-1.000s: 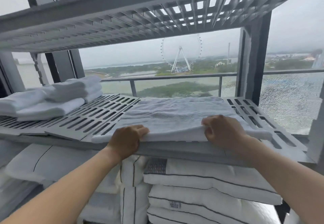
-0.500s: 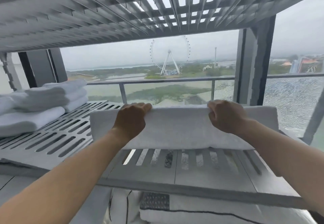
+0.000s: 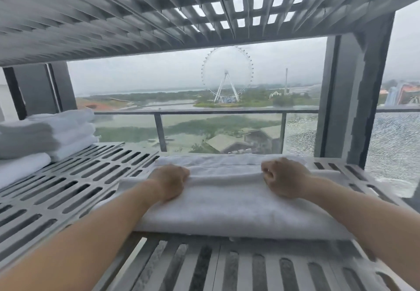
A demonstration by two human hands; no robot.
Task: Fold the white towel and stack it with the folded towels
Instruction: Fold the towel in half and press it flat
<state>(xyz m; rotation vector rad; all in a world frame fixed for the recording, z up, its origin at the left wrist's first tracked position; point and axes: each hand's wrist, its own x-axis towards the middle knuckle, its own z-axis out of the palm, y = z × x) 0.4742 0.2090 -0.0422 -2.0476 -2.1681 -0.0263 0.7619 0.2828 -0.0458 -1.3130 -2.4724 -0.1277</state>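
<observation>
A white towel (image 3: 229, 199) lies on the slatted grey shelf (image 3: 86, 181), its near half folded over onto the far half. My left hand (image 3: 169, 181) grips the folded-over edge on the left, fingers curled around the cloth. My right hand (image 3: 283, 178) grips the same edge on the right. Both hands rest low on the towel, close to its far side. A strip of the lower layer shows just beyond the hands. A stack of folded white towels (image 3: 47, 136) sits at the far left of the same shelf.
Another slatted shelf (image 3: 159, 13) hangs close overhead. A grey upright post (image 3: 363, 99) stands at the right rear corner. Behind the shelf are a window and a balcony railing (image 3: 204, 112). Bare slats lie between the towel and the stack.
Both hands lifted the towel's near edge, carried it up and away, and laid it down onto the far half. The camera moved closer and lower to the shelf.
</observation>
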